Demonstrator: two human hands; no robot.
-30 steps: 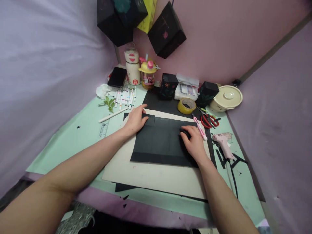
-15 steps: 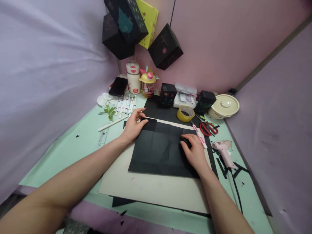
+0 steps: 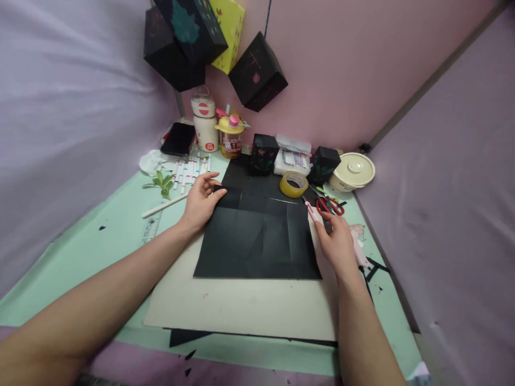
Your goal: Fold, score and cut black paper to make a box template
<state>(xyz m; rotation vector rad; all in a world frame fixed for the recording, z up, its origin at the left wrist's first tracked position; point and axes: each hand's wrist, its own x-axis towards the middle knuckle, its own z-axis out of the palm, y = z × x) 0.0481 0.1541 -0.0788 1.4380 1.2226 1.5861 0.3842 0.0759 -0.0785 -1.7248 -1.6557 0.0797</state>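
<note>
A creased sheet of black paper (image 3: 257,241) lies on a pale board (image 3: 241,305). My left hand (image 3: 200,201) pinches its upper left corner between thumb and fingers. Off the sheet's right edge, my right hand (image 3: 337,238) has its thumb and fingers closed on the handle of a pink utility knife (image 3: 310,211). The knife's far end points away, toward the roll of yellow tape (image 3: 293,184). Part of its handle is hidden under my right hand.
Red-handled scissors (image 3: 330,206) and a partly hidden pink glue gun (image 3: 360,249) lie on the right. Markers (image 3: 189,172), a leaf sprig (image 3: 161,184) and a white pen (image 3: 164,206) are at left. Small black boxes (image 3: 264,154), cups and a lidded bowl (image 3: 354,170) stand behind.
My right hand has moved off the black paper, rightward to the pink utility knife, and has closed on it. My left hand stays at the paper's corner. The whole view has shifted slightly.
</note>
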